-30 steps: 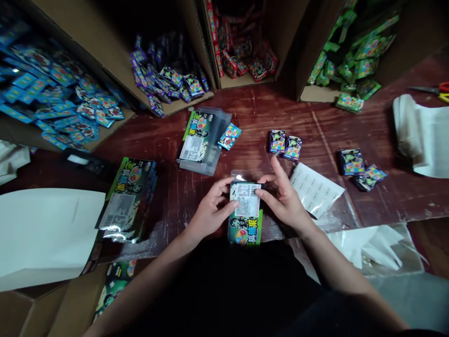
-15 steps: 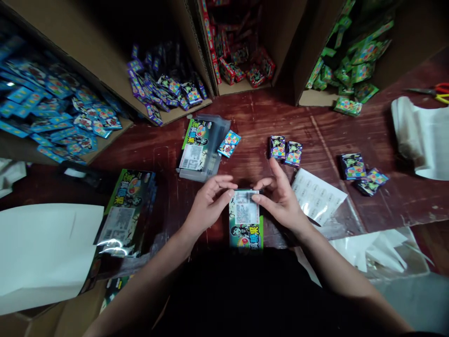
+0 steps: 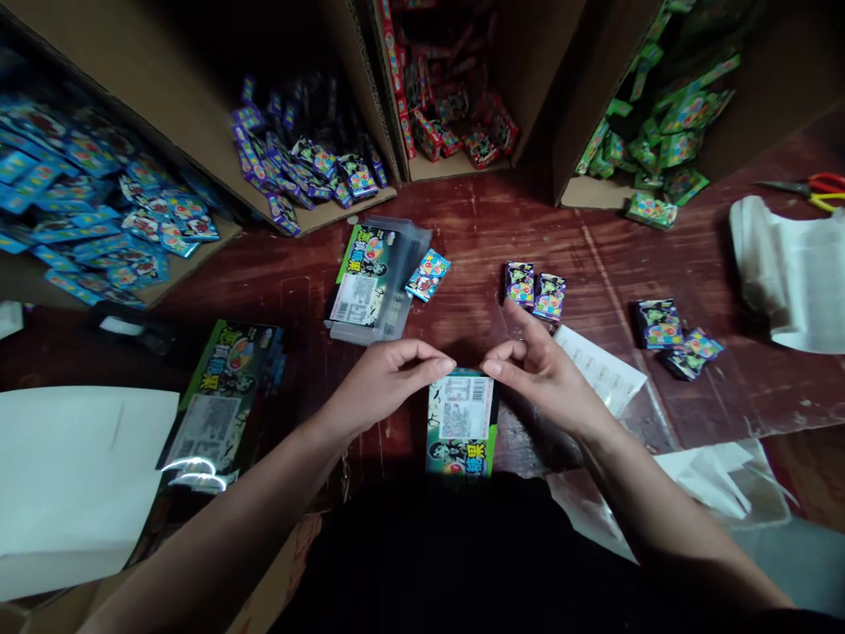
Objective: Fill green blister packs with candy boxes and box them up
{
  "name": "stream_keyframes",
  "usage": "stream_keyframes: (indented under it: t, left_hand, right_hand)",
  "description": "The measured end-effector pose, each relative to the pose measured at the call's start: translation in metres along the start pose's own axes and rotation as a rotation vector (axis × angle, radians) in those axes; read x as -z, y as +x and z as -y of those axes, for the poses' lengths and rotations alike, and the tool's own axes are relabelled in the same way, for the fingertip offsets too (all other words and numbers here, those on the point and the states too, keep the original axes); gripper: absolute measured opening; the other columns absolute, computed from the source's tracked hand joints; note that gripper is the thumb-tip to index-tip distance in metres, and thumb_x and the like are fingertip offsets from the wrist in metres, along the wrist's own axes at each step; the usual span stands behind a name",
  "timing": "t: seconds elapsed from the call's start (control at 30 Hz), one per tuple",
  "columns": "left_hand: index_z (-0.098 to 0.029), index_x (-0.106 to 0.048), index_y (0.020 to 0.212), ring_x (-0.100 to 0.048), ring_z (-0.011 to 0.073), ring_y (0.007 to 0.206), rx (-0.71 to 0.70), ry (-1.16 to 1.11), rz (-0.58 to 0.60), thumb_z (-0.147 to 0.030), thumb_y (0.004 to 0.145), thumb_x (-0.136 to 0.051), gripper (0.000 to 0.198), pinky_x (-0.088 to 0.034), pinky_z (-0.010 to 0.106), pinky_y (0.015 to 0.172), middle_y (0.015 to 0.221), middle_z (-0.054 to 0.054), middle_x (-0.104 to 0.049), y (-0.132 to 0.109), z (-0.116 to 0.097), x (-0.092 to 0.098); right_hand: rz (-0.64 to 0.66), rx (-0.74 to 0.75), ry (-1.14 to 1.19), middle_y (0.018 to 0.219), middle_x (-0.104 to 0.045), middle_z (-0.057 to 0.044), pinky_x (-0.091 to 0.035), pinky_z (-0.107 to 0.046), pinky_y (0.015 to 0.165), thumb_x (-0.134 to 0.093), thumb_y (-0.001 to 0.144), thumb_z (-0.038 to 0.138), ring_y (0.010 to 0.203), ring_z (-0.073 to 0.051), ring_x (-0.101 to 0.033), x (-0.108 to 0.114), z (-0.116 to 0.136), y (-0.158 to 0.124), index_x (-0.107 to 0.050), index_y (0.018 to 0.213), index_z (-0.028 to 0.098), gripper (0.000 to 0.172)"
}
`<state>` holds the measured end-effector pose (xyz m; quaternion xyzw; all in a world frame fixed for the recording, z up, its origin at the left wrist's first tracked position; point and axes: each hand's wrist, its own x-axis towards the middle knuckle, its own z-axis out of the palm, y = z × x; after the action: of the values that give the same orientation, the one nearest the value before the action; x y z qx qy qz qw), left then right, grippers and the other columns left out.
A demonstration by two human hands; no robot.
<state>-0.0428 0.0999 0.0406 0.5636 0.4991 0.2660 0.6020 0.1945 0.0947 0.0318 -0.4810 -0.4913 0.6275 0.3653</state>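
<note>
A flat printed candy box point(image 3: 460, 445), green and black with a white label, lies in front of my body, its lower end against my dark clothing. My left hand point(image 3: 389, 380) pinches the far left corner between thumb and fingertips. At the far right corner, my right hand point(image 3: 545, 374) does the same, with its index finger partly raised. Beyond my hands, a clear plastic sleeve with a similar printed card point(image 3: 362, 273) lies flat, and a small blue candy box point(image 3: 428, 275) leans by its edge. Two small purple candy boxes point(image 3: 520, 283) sit past my right fingertips.
Cardboard cartons of small boxes stand along the back: blue point(image 3: 92, 220), purple point(image 3: 304, 176), red point(image 3: 455, 123) and green point(image 3: 660, 150). A filled printed pack point(image 3: 221, 396) and white paper point(image 3: 72, 475) lie left. Right are a sticker sheet point(image 3: 600, 370), more purple boxes point(image 3: 658, 324) and scissors point(image 3: 811, 189).
Both hands have closed from loosely spread fingers into pinches at the far corners of the candy box. The box has shifted slightly toward my body.
</note>
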Motion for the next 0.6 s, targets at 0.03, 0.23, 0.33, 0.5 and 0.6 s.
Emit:
stream_keyframes:
  t: [0.03, 0.23, 0.33, 0.5, 0.6]
  left_hand:
    - [-0.021, -0.075, 0.099, -0.072, 0.0187, 0.090, -0.022, -0.017, 0.015, -0.036, 0.087, -0.074, 0.019, -0.058, 0.034, 0.084, 0.099, 0.004, -0.078, -0.001, 0.002, 0.000]
    - [-0.019, -0.072, 0.091, -0.071, 0.0180, 0.100, -0.188, -0.044, 0.004, -0.026, 0.088, -0.073, 0.008, -0.056, 0.036, 0.094, 0.107, 0.006, -0.075, 0.000, 0.010, -0.010]
    - [-0.018, -0.072, 0.091, -0.071, 0.0178, 0.098, -0.186, -0.016, 0.016, -0.025, 0.088, -0.073, 0.008, -0.056, 0.035, 0.091, 0.105, 0.006, -0.075, 0.003, 0.010, -0.010]
    - [-0.018, -0.071, 0.095, -0.071, 0.0184, 0.096, -0.177, 0.035, 0.042, -0.028, 0.088, -0.072, 0.011, -0.056, 0.035, 0.090, 0.103, 0.006, -0.075, 0.009, 0.007, -0.013]
    - [-0.019, -0.071, 0.095, -0.071, 0.0184, 0.094, -0.184, 0.063, 0.041, -0.027, 0.087, -0.072, 0.011, -0.057, 0.035, 0.088, 0.101, 0.005, -0.075, 0.011, 0.007, -0.016]
  right_hand:
    - [0.014, 0.003, 0.002, 0.090, -0.070, 0.001, -0.056, -0.038, 0.089, -0.075, 0.086, 0.042, 0.088, -0.018, -0.069, 0.003, -0.001, -0.003, -0.021, 0.159, 0.029, 0.092]
    - [0.017, 0.122, -0.156, 0.099, -0.068, -0.002, -0.054, -0.036, 0.089, -0.068, 0.093, 0.041, 0.094, -0.018, -0.066, 0.030, 0.013, -0.009, -0.048, 0.143, 0.030, 0.055]
    - [0.050, 0.144, -0.280, 0.104, -0.066, -0.004, -0.053, -0.034, 0.086, -0.071, 0.090, 0.043, 0.094, -0.019, -0.062, 0.044, 0.039, -0.002, -0.067, 0.110, 0.025, 0.027]
    - [0.535, -0.068, -0.393, 0.089, -0.069, -0.001, -0.052, -0.031, 0.079, -0.066, 0.091, 0.046, 0.084, -0.017, -0.063, 0.045, 0.067, 0.024, -0.069, 0.090, 0.021, 0.025]
    - [0.680, -0.138, -0.435, 0.088, -0.073, 0.000, -0.052, -0.029, 0.075, -0.066, 0.089, 0.041, 0.081, -0.016, -0.065, 0.038, 0.063, 0.042, -0.072, 0.092, 0.023, 0.019]
